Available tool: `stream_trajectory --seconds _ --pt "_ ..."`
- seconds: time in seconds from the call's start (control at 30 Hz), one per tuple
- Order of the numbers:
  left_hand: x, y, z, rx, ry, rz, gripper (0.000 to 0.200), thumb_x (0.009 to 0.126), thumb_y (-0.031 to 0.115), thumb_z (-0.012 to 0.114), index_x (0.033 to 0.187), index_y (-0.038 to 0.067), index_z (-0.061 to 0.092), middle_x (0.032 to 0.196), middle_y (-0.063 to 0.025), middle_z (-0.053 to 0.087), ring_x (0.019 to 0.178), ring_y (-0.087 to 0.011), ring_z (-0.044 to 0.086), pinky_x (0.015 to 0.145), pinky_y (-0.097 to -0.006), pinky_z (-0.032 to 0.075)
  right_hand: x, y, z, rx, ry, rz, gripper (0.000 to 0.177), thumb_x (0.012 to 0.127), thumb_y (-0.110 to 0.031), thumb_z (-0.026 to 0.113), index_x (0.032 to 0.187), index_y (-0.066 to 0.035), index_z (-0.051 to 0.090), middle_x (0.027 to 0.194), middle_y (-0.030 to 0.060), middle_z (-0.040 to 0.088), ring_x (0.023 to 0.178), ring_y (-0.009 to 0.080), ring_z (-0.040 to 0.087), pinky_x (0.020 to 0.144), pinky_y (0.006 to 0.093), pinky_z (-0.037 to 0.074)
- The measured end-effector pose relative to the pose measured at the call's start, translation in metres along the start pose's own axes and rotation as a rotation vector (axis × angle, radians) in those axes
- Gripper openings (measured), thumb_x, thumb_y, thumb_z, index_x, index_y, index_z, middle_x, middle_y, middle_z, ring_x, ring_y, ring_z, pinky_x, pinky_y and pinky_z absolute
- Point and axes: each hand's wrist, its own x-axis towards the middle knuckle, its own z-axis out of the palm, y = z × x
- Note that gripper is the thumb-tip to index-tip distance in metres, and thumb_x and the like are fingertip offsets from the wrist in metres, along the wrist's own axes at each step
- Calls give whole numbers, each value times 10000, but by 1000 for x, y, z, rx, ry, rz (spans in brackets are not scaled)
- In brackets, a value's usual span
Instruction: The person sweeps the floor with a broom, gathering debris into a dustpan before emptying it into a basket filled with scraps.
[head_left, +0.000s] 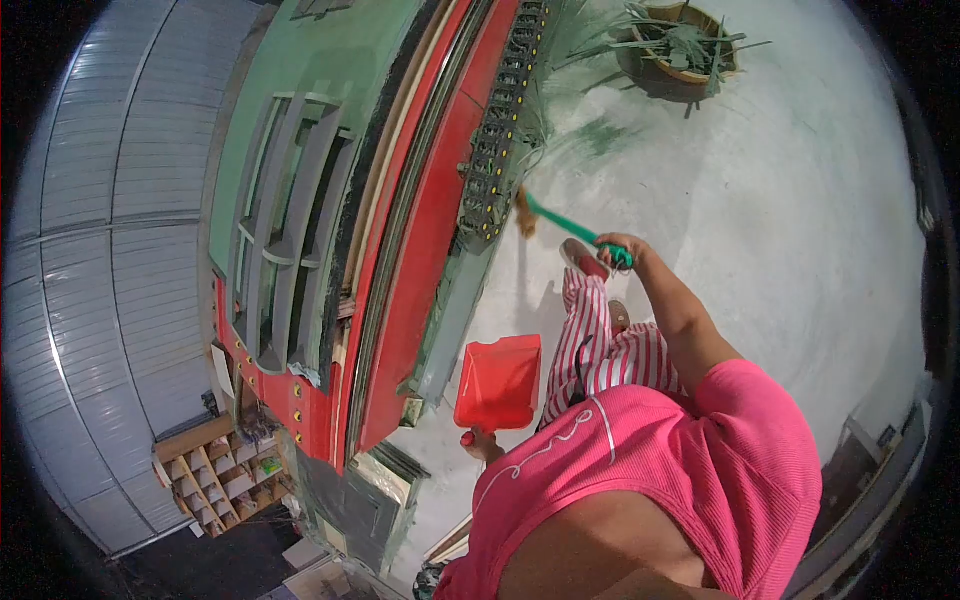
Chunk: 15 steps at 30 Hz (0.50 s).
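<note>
My right hand is wrapped around the green handle of a hand broom. Its brown bristles are at the floor beside the foot of a large red and green machine. Lower in the view, my left hand is closed on the short handle of a red dustpan. The pan is in front of my body, its open side facing the broom, and no heap shows in it.
A dark chain track runs along the machine's lower side. Green scraps and dust lie on the pale floor. A round basket full of green strips stands farther off. Wooden pigeonhole shelving is at lower left.
</note>
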Motion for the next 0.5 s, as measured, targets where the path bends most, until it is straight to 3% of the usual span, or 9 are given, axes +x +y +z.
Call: stream_trajectory --seconds 0.07,0.13,0.27,0.3,0.33,0.5 --pt "3 1 9 36 5 56 308 638 183 640 856 78 451 793 -66 531 589 -205 520 401 -296 446 -12 -30 8 107 -28 -52 228 779 -240 465 677 -71 351 487 9 402 378 85 391 344 182 358" --pt "11 4 18 15 4 26 308 638 183 638 859 77 452 794 -68 532 590 -208 521 400 -298 447 -25 -54 8 19 -44 -195 224 783 -248 464 700 -77 345 496 9 398 381 81 390 342 178 355" --pt "17 14 49 -18 -1 -21 308 639 183 634 863 74 454 797 -72 534 593 -214 523 399 -303 449 -52 -86 4 -71 54 -227 207 783 -244 470 740 -87 342 503 3 392 383 66 388 333 165 347" --pt "19 19 59 -22 -8 -19 308 639 183 634 864 73 454 798 -73 535 594 -215 524 399 -304 450 -74 -76 29 11 151 -278 214 785 -240 472 733 -76 344 508 0 394 384 59 387 328 158 349" --pt "21 26 68 -27 -18 -16 308 639 183 633 865 73 455 799 -73 535 595 -217 525 398 -305 450 -77 -72 29 8 96 -201 224 787 -242 471 728 -67 346 513 -1 395 387 51 386 323 154 350" --pt "34 61 123 -56 -86 -1 309 639 184 628 870 70 457 802 -78 537 598 -224 527 397 -310 453 -89 -21 38 -155 122 -270 223 790 -253 464 722 -81 340 530 -7 398 392 48 373 321 151 329"
